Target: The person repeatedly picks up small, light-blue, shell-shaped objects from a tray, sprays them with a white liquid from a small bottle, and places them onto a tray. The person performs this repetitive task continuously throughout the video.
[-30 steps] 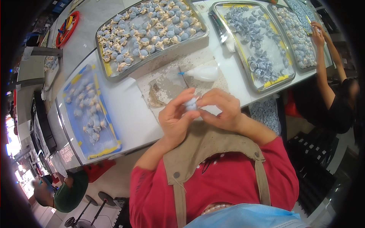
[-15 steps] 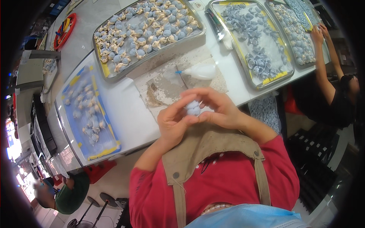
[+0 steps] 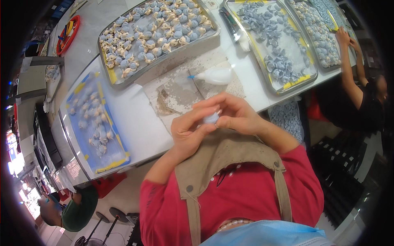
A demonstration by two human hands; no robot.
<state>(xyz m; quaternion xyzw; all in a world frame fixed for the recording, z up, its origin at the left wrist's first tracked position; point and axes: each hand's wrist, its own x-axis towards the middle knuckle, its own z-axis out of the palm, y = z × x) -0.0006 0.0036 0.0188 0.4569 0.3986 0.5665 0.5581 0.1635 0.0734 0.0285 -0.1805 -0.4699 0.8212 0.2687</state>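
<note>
While a small blue piece (image 3: 211, 118) is gripped between the curled fingers of the left hand (image 3: 187, 126) and right hand (image 3: 240, 117), just in front of the apron (image 3: 223, 149), its finish can't be judged; it's partly covered. Many blue-and-cream pieces (image 3: 156, 30) are laid in the big tray (image 3: 112, 76), apparently done; fewer are held in the blue tray (image 3: 84, 149). Plenty of loose shells (image 3: 283, 69) look unused. Bottle (image 3: 217, 76) is left untouched on its side.

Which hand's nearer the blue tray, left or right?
Left. The left hand is to the right of the blue tray; the right hand is farther right, beyond it. Both have fingers around a small blue piece.
</note>
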